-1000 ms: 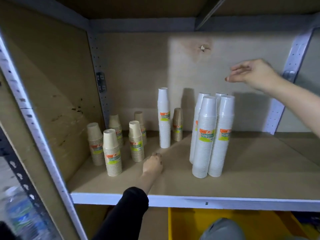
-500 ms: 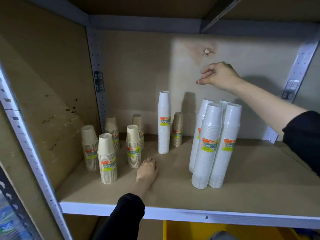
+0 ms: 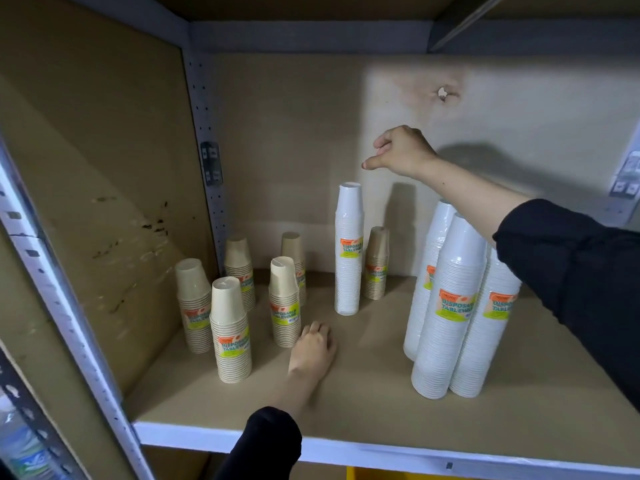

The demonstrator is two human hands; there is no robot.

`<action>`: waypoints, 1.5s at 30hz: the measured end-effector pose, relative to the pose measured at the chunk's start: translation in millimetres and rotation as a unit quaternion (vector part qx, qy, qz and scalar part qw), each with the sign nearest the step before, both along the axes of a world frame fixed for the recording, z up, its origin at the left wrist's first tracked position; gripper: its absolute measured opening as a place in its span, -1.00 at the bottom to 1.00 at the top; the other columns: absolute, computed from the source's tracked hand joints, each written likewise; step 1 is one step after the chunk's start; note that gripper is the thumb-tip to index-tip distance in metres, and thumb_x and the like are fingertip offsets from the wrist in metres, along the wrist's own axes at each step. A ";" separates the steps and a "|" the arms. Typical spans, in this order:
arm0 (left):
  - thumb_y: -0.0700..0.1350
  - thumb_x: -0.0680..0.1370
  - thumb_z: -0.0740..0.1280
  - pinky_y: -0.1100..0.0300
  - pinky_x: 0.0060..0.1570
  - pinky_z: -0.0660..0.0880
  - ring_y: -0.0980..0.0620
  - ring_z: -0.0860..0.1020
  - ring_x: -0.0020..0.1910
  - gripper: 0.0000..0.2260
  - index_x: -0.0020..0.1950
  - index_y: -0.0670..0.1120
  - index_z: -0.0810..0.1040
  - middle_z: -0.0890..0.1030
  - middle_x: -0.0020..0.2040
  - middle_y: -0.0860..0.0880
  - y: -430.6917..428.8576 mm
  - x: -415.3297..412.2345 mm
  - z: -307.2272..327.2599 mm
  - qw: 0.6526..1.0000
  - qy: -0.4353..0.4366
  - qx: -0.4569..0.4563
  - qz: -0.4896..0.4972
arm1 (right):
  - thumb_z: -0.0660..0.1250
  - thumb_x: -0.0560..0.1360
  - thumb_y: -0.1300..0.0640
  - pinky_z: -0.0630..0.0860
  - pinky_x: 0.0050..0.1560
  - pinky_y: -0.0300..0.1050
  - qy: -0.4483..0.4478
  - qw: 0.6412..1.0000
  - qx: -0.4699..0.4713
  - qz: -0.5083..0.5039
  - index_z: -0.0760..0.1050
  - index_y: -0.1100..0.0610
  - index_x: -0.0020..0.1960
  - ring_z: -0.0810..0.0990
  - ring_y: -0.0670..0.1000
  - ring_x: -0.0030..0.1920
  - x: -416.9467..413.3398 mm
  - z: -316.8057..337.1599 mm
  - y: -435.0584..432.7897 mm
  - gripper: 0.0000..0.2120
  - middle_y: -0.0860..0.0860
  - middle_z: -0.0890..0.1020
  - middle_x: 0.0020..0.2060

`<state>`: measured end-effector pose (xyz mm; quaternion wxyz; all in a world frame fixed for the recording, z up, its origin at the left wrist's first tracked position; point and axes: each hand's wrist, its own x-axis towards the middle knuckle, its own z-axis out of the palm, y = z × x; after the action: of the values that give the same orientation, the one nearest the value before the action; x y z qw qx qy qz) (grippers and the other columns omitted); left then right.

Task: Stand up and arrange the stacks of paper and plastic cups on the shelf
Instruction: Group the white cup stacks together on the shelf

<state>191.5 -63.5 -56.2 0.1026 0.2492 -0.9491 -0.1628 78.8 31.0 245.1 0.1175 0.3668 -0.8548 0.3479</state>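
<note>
Several short stacks of tan paper cups point(image 3: 231, 336) stand upright at the shelf's left, one more point(image 3: 376, 268) behind a tall white plastic stack point(image 3: 349, 251). A cluster of tall white plastic cup stacks point(image 3: 450, 313) stands at the right, leaning together. My left hand point(image 3: 313, 348) rests on the shelf board, knuckles up, beside a tan stack, holding nothing. My right hand point(image 3: 401, 152) hovers in the air just above and right of the single white stack, fingers loosely curled, thumb out, empty.
The shelf board point(image 3: 363, 403) has bare room in front and at the far right. A perforated metal upright point(image 3: 204, 161) stands in the back left corner, cardboard walls at the left and back. A yellow bin point(image 3: 381, 474) shows below the shelf edge.
My right hand has moved left from above the right cluster to above the single white stack, its fingers curling. The left hand stays on the board. The view has moved closer.
</note>
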 end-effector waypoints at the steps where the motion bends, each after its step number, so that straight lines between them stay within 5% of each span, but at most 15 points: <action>1: -0.08 0.61 0.08 0.10 0.27 0.33 -0.08 0.37 0.32 -0.69 0.27 -0.18 0.43 0.43 0.31 -0.12 -0.4 -0.4 -0.7 1.000 -0.001 -0.003 -0.001 | 0.47 0.37 0.12 0.44 0.22 -0.12 -0.004 1.000 0.001 0.000 0.48 0.31 0.23 0.53 0.13 0.23 -0.9 -1.3 -4.7 -0.50 0.20 0.56 0.20; 6: -0.06 0.61 0.06 0.10 0.28 0.31 -0.09 0.38 0.30 -0.67 0.27 -0.18 0.43 0.44 0.28 -0.13 -0.9 -0.4 -1.1 1.000 -0.001 -0.006 -0.005 | 0.48 0.36 0.10 0.45 0.18 -0.08 -0.013 0.999 0.035 -0.006 0.45 0.34 0.22 0.50 0.15 0.24 1.8 -13.4 -26.1 -0.47 0.21 0.52 0.23; 13: 0.14 0.23 -0.32 0.08 0.22 0.38 -0.12 0.44 0.23 -0.16 0.19 -0.22 0.49 0.49 0.21 -0.19 0.3 2.7 0.2 0.999 0.046 0.012 -0.009 | 0.41 0.43 0.13 0.42 0.24 -0.09 -0.029 0.998 0.058 -0.024 0.37 0.35 0.31 0.42 0.15 0.32 3.5 -31.9 -45.0 -0.46 0.20 0.42 0.32; 21: 0.14 0.25 -0.32 0.07 0.22 0.39 -0.16 0.44 0.24 -0.16 0.21 -0.23 0.48 0.49 0.22 -0.20 4.1 5.8 4.8 1.000 0.027 0.008 -0.007 | 0.42 0.42 0.18 0.47 0.17 -0.11 -0.077 0.996 0.042 -0.012 0.46 0.34 0.23 0.51 0.15 0.24 -0.4 -44.3 -50.7 -0.57 0.18 0.51 0.26; 26: -0.07 0.61 0.05 0.06 0.25 0.35 -0.12 0.40 0.29 -0.66 0.26 -0.20 0.44 0.44 0.29 -0.16 6.3 8.7 9.6 1.000 -0.017 0.012 -0.001 | 0.47 0.35 0.20 0.39 -0.11 -0.20 -0.079 0.996 0.045 -0.004 0.53 0.32 0.13 0.54 0.10 0.01 6.6 -39.7 -39.9 -0.60 0.18 0.58 0.17; 33: -0.07 0.62 0.06 0.08 0.24 0.37 -0.09 0.38 0.33 -0.66 0.34 -0.17 0.37 0.39 0.36 -0.11 12.4 21.4 13.4 0.999 -0.047 -0.014 -0.004 | 0.52 0.27 0.15 0.55 -0.18 -0.14 -0.069 0.996 0.063 0.000 0.57 0.32 0.07 0.58 0.12 -0.12 33.4 -25.8 -7.0 -0.57 0.15 0.62 -0.01; 36: -0.09 0.61 0.07 0.07 0.25 0.37 -0.10 0.38 0.34 -0.65 0.36 -0.18 0.35 0.38 0.37 -0.12 18.2 27.0 16.5 0.998 -0.055 -0.016 -0.006 | 0.52 0.27 0.15 0.46 -0.40 -0.23 -0.077 0.994 0.081 0.007 0.55 0.34 0.07 0.54 0.10 -0.25 52.1 -19.3 14.9 -0.56 0.12 0.54 -0.13; 41: -0.12 0.61 0.08 0.07 0.27 0.35 -0.12 0.37 0.35 -0.65 0.36 -0.20 0.35 0.36 0.38 -0.13 33.7 29.6 18.0 0.999 -0.050 -0.008 -0.018 | 0.54 0.24 0.10 0.50 -0.28 -0.19 -0.077 0.992 0.094 -0.018 0.60 0.34 0.02 0.58 0.11 -0.33 76.2 -12.4 58.7 -0.56 0.12 0.58 -0.26; 45: -0.10 0.62 0.07 0.03 0.23 0.39 -0.14 0.41 0.32 -0.66 0.36 -0.19 0.35 0.36 0.38 -0.12 53.5 26.2 17.8 0.998 -0.043 0.012 -0.037 | 0.55 0.24 0.06 0.36 -0.45 -0.24 -0.069 0.992 0.103 -0.036 0.60 0.24 -0.13 0.46 0.00 -0.51 91.3 -5.8 97.8 -0.68 0.07 0.49 -0.48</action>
<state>217.7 -10.0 -38.4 0.0522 0.2219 -0.9592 -0.1671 170.1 128.8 239.3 0.0320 0.3208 -0.9049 0.2778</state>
